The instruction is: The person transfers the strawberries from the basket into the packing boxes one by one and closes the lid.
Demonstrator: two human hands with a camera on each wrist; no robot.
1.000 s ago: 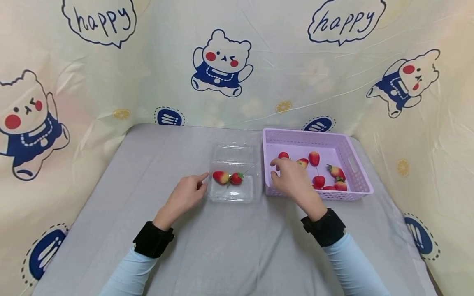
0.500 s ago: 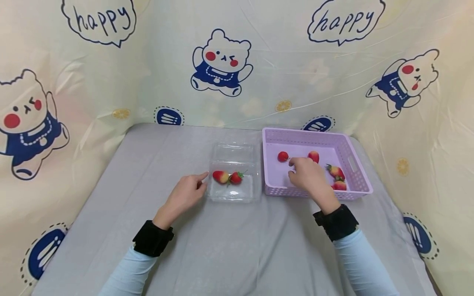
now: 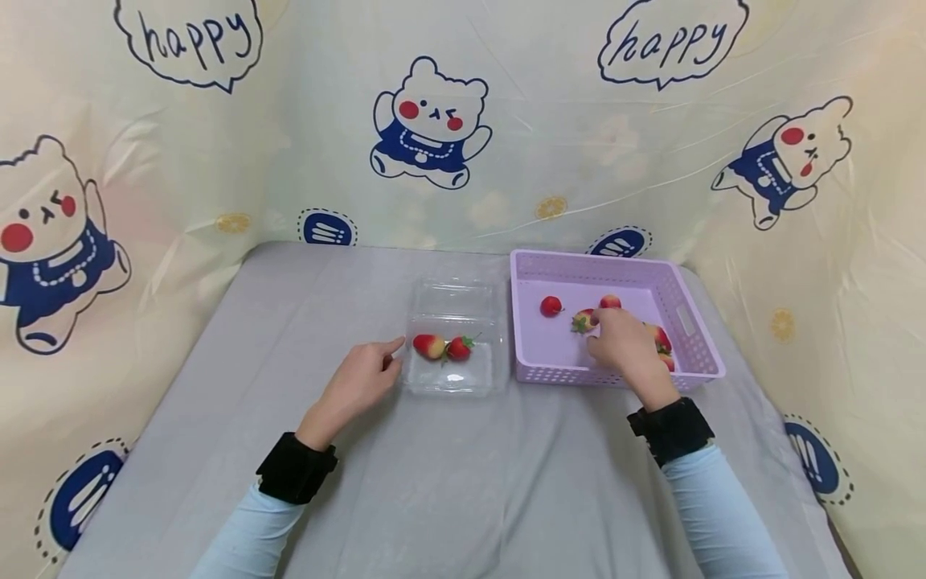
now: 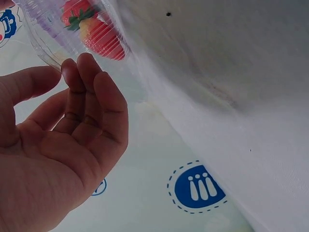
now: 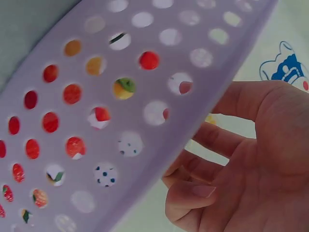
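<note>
- Head view: our right hand (image 3: pixel 628 347), fingers loosely curled and holding nothing, reaches into the perforated lilac plastic basket (image 3: pixel 694 334) toward small red strawberries (image 3: pixel 583 322).
- Beside the basket, our relaxed left hand (image 3: pixel 359 382) touches the clear plastic clamshell box (image 3: pixel 454 378).
- We judge the berries light and smooth; pinch one around its middle.

"happy" in two speech bubbles (image 3: pixel 190 40) on the backdrop curtain (image 3: pixel 506 121)

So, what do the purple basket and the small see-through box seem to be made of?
Purple basket: probably moulded plastic with a matte finish; its walls are pierced by regular round holes. See-through box: likely thin clear plastic, glossy; the strawberries show through it, and its edge looks ribbed.
</note>
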